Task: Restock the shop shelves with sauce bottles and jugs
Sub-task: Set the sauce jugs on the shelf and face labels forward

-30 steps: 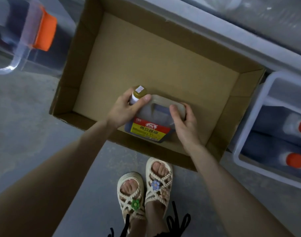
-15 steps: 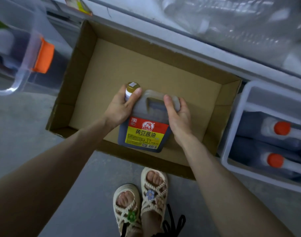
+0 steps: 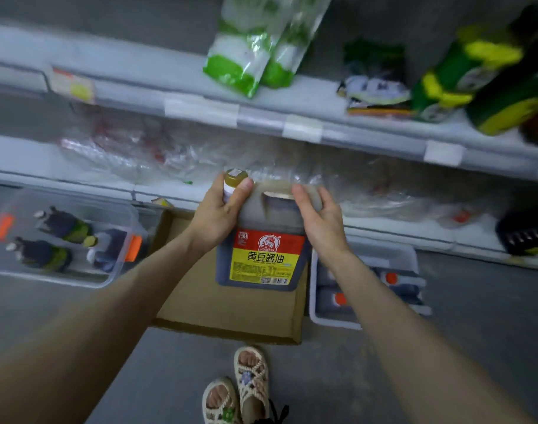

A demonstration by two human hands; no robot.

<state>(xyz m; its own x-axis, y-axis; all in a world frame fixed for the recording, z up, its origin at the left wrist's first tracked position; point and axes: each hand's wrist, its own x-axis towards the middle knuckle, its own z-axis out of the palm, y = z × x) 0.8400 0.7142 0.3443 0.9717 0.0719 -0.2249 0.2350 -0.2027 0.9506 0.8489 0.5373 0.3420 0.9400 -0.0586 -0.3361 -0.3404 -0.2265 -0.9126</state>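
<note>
Left hand point(image 3: 218, 215) wraps jug point(image 3: 261, 255) neck below cap point(image 3: 235, 176), right hand point(image 3: 319, 221) grips handle point(image 3: 277, 188) end. Jug upright in air, box point(image 3: 231, 310) beneath grip, shelf point(image 3: 176, 192) just beyond knuckles. Step: carry to shelf. Next: reach forward, set down level.

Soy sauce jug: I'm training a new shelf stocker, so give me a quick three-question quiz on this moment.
1. True or false: the jug is held clear of the cardboard box.
2. The left hand grips the jug: A just under the cap; B at the label; C at the base.
3. Fill in: the right hand grips the jug's ____.
Key: 1 true; 2 A; 3 handle.
</note>
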